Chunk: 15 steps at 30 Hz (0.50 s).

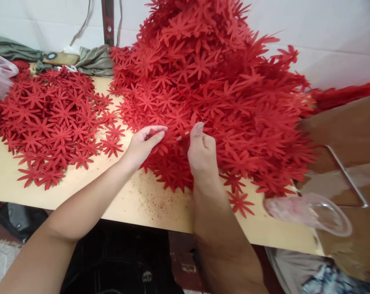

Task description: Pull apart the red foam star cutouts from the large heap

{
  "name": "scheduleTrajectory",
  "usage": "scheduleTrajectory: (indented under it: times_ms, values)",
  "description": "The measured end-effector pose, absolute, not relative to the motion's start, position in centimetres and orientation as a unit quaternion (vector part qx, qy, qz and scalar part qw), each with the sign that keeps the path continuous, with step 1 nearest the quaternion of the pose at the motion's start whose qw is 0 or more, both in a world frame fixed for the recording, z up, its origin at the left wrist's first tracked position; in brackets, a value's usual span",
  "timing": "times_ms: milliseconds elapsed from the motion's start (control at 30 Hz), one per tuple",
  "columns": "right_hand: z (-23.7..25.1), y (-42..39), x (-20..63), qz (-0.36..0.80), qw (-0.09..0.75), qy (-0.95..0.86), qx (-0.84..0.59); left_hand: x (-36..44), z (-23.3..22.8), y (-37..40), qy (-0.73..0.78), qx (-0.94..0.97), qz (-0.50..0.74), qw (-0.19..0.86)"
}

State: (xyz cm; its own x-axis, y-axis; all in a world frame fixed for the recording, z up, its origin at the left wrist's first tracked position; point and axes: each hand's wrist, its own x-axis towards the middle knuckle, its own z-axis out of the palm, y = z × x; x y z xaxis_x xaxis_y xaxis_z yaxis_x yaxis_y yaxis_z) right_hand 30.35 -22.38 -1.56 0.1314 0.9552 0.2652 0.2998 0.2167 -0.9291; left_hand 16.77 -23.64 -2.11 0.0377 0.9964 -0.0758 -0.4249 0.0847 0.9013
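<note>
Fingers of both hands pinching red flower cutouts (175, 136) at big heap's near edge, left hand (142, 145), right hand (201, 153)

A pale yellow wooden tabletop (132, 200), dusted with red specks, spreads below the fingers. Beyond the fingers rises a white wall (326, 36) in even light, with a dark upright metal bar (108, 20) against it. Far left of the fingers lies crumpled olive-green cloth (94, 61). Under the table edge, a dark reddish floor (180, 249).
</note>
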Motion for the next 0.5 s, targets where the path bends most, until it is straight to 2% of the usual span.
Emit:
scheduleTrajectory:
  times_ms: [300, 500]
  values:
    - [-0.9, -23.4, 29.4, 0.290, 0.470, -0.631, -0.545, 17.2, -2.3, -23.6, 0.409, 0.456, 0.553, 0.565]
    - [-2.6, -20.8, 33.5, 0.148, 0.540, -0.593, -0.579, 16.9, -2.3, -23.4, 0.458, 0.383, 0.579, 0.555]
